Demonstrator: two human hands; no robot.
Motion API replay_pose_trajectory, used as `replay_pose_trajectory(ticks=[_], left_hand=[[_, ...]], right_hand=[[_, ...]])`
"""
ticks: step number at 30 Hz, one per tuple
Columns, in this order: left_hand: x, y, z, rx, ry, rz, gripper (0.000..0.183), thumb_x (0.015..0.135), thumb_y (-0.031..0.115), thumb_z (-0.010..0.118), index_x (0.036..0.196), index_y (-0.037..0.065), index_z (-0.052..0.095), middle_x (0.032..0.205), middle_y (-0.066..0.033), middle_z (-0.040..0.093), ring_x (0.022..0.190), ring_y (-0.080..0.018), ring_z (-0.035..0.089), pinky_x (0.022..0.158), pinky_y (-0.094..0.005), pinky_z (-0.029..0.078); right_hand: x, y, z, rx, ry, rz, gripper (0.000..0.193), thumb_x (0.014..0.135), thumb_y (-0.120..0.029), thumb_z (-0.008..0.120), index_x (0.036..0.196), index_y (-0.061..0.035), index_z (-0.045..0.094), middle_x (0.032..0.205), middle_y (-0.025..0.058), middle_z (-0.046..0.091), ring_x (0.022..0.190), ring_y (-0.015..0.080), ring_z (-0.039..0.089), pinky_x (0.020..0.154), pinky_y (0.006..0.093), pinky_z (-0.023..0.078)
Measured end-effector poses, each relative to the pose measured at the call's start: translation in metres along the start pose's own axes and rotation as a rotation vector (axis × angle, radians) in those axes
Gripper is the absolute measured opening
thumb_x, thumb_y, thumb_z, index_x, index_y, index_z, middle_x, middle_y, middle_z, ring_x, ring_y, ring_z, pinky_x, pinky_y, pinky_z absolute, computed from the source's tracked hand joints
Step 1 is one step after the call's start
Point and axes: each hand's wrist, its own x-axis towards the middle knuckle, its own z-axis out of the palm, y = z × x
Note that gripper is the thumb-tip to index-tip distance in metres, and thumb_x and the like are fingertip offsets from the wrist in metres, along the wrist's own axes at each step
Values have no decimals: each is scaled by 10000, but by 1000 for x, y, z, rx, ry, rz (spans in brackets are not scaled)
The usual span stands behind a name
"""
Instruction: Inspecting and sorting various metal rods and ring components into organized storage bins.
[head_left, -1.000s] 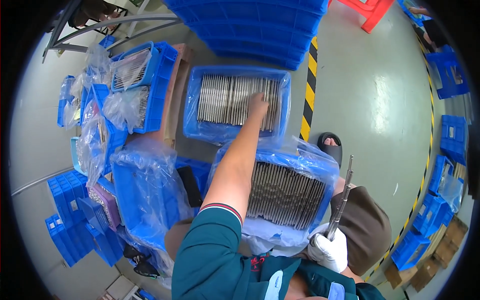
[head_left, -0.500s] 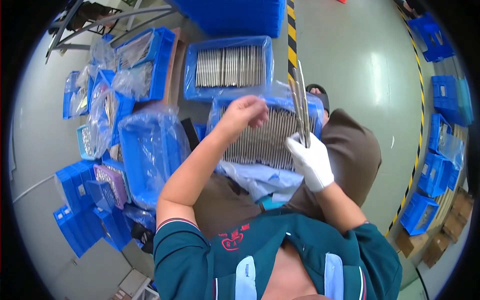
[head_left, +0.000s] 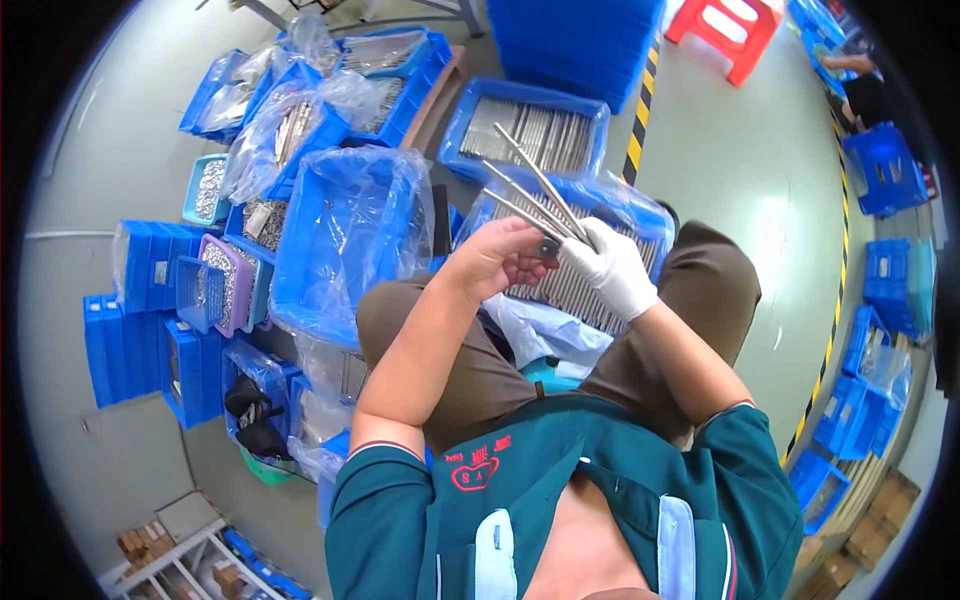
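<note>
My right hand, in a white glove, is closed around a few long, thin metal rods. They fan out up and to the left from the glove. My bare left hand has its fingers curled at the lower ends of the rods, around a small dark round piece. Whether that piece sits on a rod cannot be made out. Beneath both hands stands a blue crate lined with clear film, with rows of similar rods in it, partly covered by my hands.
A second crate of rods stands just beyond. To the left is a film-lined blue crate, with more bins and a purple basket of small metal parts. Stacked blue crates and a red stool are farther off. Light blue cloth lies before me.
My left hand has come to the rods with the small dark piece at its fingers. The rods have tilted from nearly upright toward the left. The view has shifted.
</note>
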Motion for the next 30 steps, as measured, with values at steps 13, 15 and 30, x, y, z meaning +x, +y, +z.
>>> replay_pose_trajectory(ticks=[13, 15, 30], left_hand=[[-35, 19, -35, -178, 263, 555, 295, 889, 251, 584, 1088, 34, 585, 1015, -126, 651, 866, -204, 637, 729, -296, 497], [-34, 20, -35, -153, 275, 537, 290, 880, 245, 598, 1077, 32, 595, 1008, -130, 655, 859, -209, 645, 731, -295, 498], [-31, 25, -17, 120, 181, 524, 234, 867, 56, 589, 1089, -2, 548, 1045, -118, 633, 972, -203, 619, 877, -321, 491]], right_hand=[[35, 9, 0, -176, -109, -53, 258, 839, -267, 629, 856, -16, 573, 687, 183, 571, 647, 332, 588, 608, 379, 449], [34, 10, 1, -229, -66, -146, 261, 834, -271, 629, 845, -20, 559, 719, 212, 573, 699, 384, 581, 621, 413, 448], [24, 14, -16, -318, -51, -256, 211, 850, -255, 592, 840, -45, 580, 677, 181, 572, 663, 349, 592, 593, 410, 455]])
